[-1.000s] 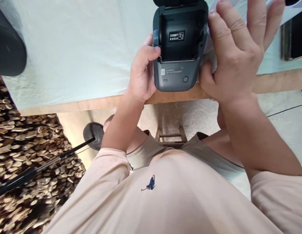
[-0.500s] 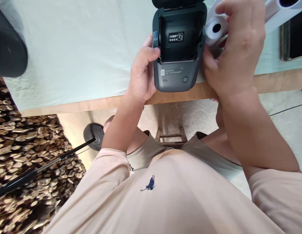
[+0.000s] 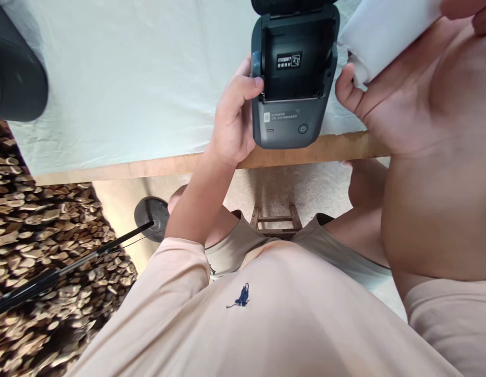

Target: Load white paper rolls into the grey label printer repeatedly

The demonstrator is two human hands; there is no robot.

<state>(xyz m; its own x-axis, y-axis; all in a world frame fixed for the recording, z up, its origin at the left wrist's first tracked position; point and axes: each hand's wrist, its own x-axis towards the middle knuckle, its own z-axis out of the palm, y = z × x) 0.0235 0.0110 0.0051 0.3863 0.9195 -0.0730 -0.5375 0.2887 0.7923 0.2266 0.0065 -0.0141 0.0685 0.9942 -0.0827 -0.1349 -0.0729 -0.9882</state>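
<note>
My left hand [image 3: 237, 115] grips the left side of a dark grey label printer [image 3: 285, 123], its thumb on the edge of the open compartment. The printer's lid [image 3: 292, 5] is raised at the top of the view, and no roll lies in the compartment. At the upper right, my right hand [image 3: 423, 89] is turned palm up with its fingers round a white paper roll [image 3: 387, 42]. That roll is right of the printer, and part of my right hand runs out of the frame.
A pale cloth [image 3: 128, 78] covers the table, whose wooden edge [image 3: 160, 168] faces me. A dark object [image 3: 17, 68] is at the upper left. Below are a stand's round base [image 3: 150, 214], stacked firewood [image 3: 58, 235] and a wooden stool [image 3: 274, 220].
My right hand has turned over and moved right, lifting the paper roll from beside the printer. The printer and my left hand have shifted slightly right in the view.
</note>
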